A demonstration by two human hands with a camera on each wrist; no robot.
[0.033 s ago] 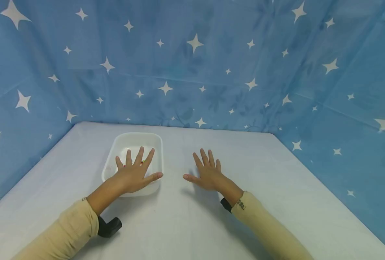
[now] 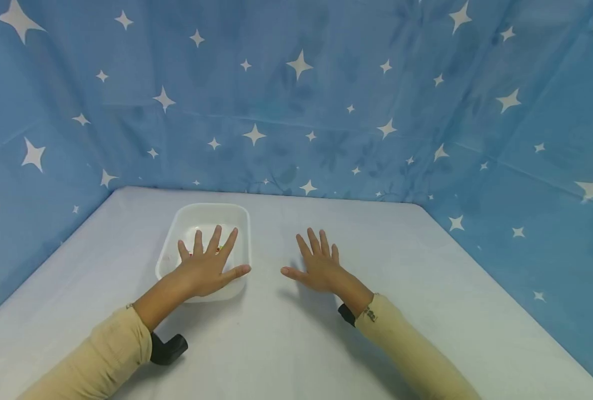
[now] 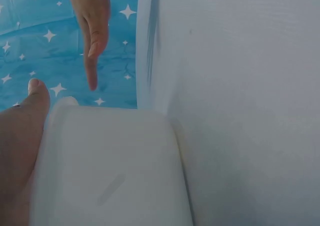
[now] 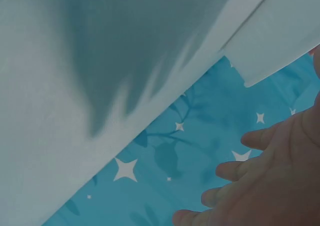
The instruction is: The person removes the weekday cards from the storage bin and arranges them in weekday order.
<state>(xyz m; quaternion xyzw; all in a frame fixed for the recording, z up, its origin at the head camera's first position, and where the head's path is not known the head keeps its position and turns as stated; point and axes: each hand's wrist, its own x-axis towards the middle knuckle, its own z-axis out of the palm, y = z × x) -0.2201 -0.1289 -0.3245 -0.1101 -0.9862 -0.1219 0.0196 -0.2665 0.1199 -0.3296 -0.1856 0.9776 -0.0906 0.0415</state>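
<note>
My left hand (image 2: 203, 276) hovers over the near part of a white plastic tub (image 2: 175, 228), palm down, with fingers straight and spread. Small red and yellow-green bits (image 2: 219, 250) show inside the tub between the fingers, too covered to make out. To the right of the tub, my right hand (image 2: 320, 273) is held above the table, fingers extended, holding nothing; its shadow falls on the cloth. In the left wrist view the tub's outer wall (image 3: 110, 161) stands beside the left thumb (image 3: 37, 100). The right wrist view has the right hand's spread fingers (image 4: 230, 171) and part of the tub (image 4: 280, 40).
A white cloth (image 2: 286, 344) covers the table. Blue curtains (image 2: 276, 100) with white stars hang behind it and at both sides. Black wrist gear (image 2: 168, 349) projects under the left forearm, and a smaller black piece (image 2: 347, 314) shows at the right wrist.
</note>
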